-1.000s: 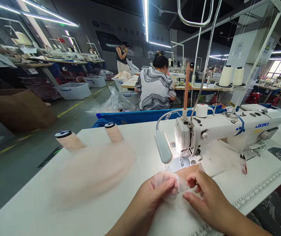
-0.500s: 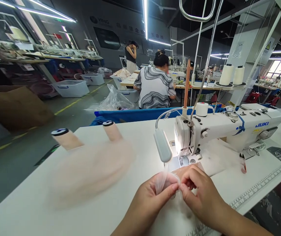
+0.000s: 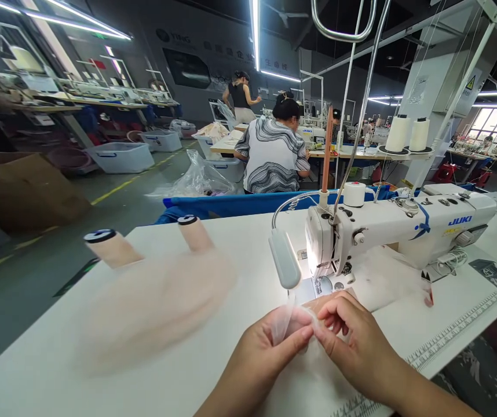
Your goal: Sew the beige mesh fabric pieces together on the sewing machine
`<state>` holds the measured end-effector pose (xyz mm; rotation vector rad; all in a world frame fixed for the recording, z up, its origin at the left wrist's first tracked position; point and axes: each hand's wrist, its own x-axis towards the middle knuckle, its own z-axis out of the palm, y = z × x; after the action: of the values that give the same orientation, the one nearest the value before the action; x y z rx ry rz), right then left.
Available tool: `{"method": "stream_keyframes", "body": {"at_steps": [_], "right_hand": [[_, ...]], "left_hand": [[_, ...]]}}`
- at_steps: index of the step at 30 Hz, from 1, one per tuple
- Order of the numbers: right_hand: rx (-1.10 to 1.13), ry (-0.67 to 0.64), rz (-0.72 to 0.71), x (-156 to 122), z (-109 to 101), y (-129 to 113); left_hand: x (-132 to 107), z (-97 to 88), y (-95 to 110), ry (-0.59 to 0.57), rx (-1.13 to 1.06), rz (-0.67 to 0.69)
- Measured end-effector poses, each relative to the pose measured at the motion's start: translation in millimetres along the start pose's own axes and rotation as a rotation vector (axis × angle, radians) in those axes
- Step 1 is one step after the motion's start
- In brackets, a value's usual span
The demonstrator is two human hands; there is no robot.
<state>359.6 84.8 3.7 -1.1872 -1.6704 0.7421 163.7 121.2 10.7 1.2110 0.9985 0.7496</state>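
Note:
Between my two hands is a piece of sheer white fabric (image 3: 281, 322), pinched in front of the sewing machine (image 3: 387, 223). My left hand (image 3: 270, 344) is closed on it, thumb pressed against the fingers, with a strip of the fabric draped over the palm. My right hand (image 3: 350, 341) pinches the same fabric just to the right, its fingertips almost touching the left ones. Behind the hands is the lit needle area (image 3: 321, 285) of the machine. More sheer fabric (image 3: 383, 278) lies under the machine arm.
On the left of the white table (image 3: 214, 370) lies a heap of pale peach sheer fabric (image 3: 157, 313), with two thread cones (image 3: 112, 248) behind it. A lamp (image 3: 285, 259) hangs near the needle. A ruler strip (image 3: 457, 330) runs along the right edge. A person (image 3: 272, 150) sits ahead.
My right fingertips have shifted slightly along the fabric; both hands keep hold of it. In the background, a standing person has turned and lowered an arm from the head. The view has shifted slightly.

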Motion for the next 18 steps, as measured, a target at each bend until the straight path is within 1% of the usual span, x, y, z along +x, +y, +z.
{"method": "stream_keyframes", "body": {"at_steps": [2, 4, 7, 10, 13, 18], "right_hand": [[-0.025, 0.000, -0.058, 0.4, 2.4, 2.4], [-0.052, 0.030, -0.102, 0.4, 3.8, 5.7], [-0.089, 0.062, -0.122, -0.5, 3.7, 8.8], [-0.092, 0.061, -0.110, -1.7, 2.3, 8.5], [-0.073, 0.042, -0.074, -2.3, 1.7, 6.1], [-0.035, 0.017, -0.012, 0.1, 1.3, 0.9]], "left_hand": [[-0.6, -0.7, -0.5, 0.013, -0.002, -0.005], [-1.1, -2.0, -1.5, 0.022, 0.003, -0.004], [-1.4, -3.3, -2.3, -0.004, 0.006, -0.001], [-1.5, -2.8, -1.7, -0.035, -0.024, -0.025], [-1.6, -1.3, -0.7, -0.030, -0.048, -0.036], [-0.5, 0.0, 0.7, -0.022, -0.063, -0.018]]}}
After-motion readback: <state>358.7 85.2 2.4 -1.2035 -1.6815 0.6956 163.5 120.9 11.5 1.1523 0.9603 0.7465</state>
